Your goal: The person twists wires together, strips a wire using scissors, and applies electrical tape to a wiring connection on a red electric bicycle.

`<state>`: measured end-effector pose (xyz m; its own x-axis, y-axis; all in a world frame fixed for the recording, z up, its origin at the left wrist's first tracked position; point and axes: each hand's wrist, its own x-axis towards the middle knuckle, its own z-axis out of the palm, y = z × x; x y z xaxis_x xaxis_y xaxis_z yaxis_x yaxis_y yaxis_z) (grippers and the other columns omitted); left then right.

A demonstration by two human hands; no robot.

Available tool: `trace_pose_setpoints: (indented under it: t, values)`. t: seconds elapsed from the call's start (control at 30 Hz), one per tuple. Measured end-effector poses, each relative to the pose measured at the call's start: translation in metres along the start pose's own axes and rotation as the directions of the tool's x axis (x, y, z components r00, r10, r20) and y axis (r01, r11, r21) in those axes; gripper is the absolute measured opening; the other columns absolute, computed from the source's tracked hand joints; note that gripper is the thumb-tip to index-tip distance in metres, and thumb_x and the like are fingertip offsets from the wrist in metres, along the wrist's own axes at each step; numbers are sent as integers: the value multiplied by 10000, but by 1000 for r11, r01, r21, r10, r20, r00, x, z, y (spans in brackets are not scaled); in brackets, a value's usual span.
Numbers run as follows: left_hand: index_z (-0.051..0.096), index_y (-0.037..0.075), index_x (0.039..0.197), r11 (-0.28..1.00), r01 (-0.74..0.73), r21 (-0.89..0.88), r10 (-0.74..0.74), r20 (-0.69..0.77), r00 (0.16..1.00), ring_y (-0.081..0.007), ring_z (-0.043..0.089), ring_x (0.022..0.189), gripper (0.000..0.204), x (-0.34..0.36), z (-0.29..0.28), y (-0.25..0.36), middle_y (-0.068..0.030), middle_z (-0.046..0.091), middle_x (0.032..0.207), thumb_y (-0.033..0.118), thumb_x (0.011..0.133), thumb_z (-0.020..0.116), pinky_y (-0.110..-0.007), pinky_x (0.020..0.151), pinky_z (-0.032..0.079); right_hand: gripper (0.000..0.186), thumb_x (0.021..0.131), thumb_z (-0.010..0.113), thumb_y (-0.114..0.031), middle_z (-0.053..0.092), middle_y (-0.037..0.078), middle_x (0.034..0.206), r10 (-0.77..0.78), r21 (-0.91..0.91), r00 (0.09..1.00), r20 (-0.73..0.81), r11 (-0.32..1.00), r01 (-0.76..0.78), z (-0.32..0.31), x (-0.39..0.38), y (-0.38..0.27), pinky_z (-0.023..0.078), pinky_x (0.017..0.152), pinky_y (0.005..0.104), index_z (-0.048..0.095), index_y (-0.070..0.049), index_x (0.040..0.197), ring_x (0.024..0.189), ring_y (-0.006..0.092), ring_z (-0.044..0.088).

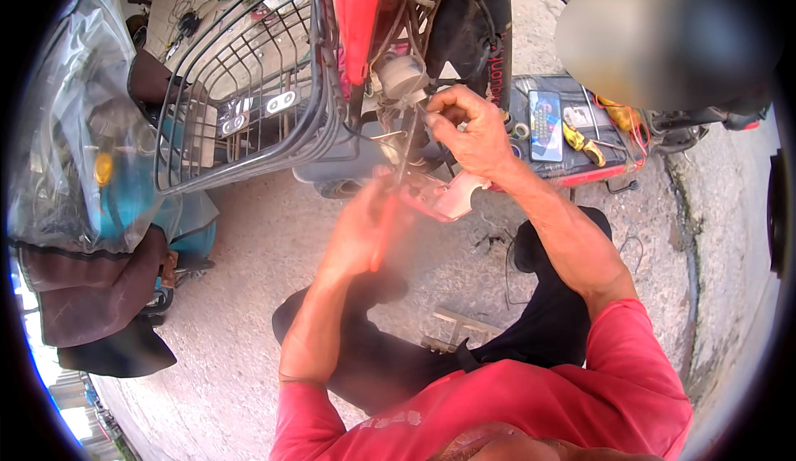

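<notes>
My left hand, smeared by motion, is closed around a red-handled tool whose working end I cannot make out. My right hand is higher, its thumb and fingers pinched together among the wires; whatever is in the pinch is too small to name. Just above sits a round grey metal part on the front of a red electric bike or scooter. Loose wires hang beneath it. A red plastic cover with a pale inner side hangs between and below my hands.
A black wire basket juts out on the left. Rightward, a low surface holds a phone, yellow-handled pliers and a yellow meter with leads. A plastic-covered teal vehicle stands far left. A small wooden piece lies between my legs.
</notes>
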<state>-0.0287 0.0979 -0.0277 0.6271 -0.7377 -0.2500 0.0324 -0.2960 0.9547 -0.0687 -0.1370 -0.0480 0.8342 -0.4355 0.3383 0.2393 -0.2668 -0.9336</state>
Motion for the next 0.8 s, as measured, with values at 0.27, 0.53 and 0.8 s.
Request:
trace_pose_setpoints:
  t: [0.27,0.53,0.8]
  values:
    - [468,-26,1418,1000,-5,27,5,12,1000,-114,595,801,601,2,5,-1,-94,685,947,95,877,701,-262,686,482,86,906,689,-50,676,-4,839,109,-35,994,-12,993,-110,5,0,0,485,629,227,668,3,971,707,41,602]
    - [460,-49,1410,1000,3,-15,-3,22,1000,-125,607,824,595,3,7,-1,-105,685,949,67,872,685,-270,711,494,122,910,697,-94,700,2,831,154,-26,987,40,988,-153,2,0,-7,505,658,242,690,-1,988,724,51,621]
    - [457,-73,1401,996,53,76,-55,26,998,-156,625,841,615,2,9,0,-107,696,923,104,853,671,-293,758,511,211,859,716,-171,734,78,838,110,-76,994,23,991,-108,1,0,-2,541,696,313,721,-21,1007,752,150,687]
